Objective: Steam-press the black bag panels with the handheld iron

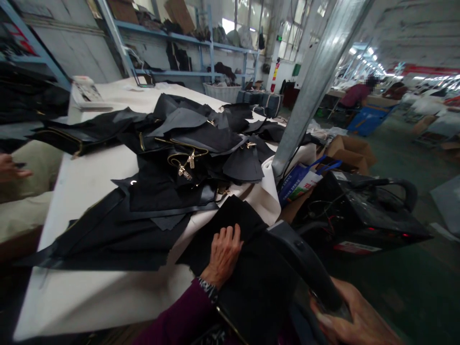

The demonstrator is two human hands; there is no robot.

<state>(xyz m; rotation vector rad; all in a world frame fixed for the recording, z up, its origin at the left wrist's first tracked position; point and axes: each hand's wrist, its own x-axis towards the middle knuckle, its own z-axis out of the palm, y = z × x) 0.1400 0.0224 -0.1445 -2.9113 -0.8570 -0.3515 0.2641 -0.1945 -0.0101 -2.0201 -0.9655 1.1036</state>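
Fingers [230, 237] of the left hand [223, 256] lie flat and spread, gripping nothing, pressed on a black cloth piece [233, 213] at the white table's [100, 182] corner, on the near side of the metal post [316, 86]. The right hand [350, 321], nearer still and cut off by the frame, is curled tight round a dark handle [305, 261], whose long axis runs up and left, ending just beside the left hand; what it belongs to is hidden. Left of the post lies a heap of black pieces [187, 139] with gold zips, and far left of it another person's hand [9, 167].
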